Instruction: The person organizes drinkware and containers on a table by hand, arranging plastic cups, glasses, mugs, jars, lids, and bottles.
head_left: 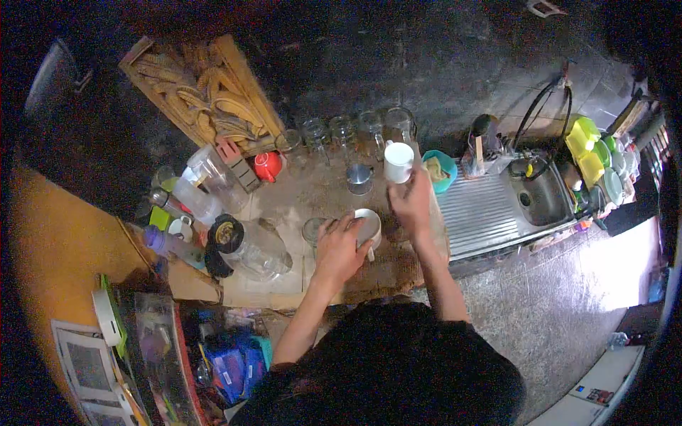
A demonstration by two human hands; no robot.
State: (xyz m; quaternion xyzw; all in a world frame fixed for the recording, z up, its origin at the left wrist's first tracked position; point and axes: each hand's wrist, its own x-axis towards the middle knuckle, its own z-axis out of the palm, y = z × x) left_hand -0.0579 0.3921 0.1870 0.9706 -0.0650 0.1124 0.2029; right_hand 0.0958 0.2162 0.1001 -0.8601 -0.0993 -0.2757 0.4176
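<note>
My right hand (412, 204) is closed on a white mug (399, 162), held near the right end of the counter's back row of glasses. My left hand (341, 245) has its fingers over and around the side of a second white mug (369, 222), which stands on the counter near me. That mug's handle points toward me, by my thumb. Just left of my left hand is a clear glass (312, 230), partly hidden by it. Between the two mugs and farther back stands a small clear glass (359, 179).
Several glass mugs (342, 133) line the back wall. A red cup (268, 167), a carved wooden panel (206, 92) and a large clear jar (259, 252) are on the left. To the right are a turquoise bowl (442, 170), a steel sink (543, 199) and stacked dishes (614, 163).
</note>
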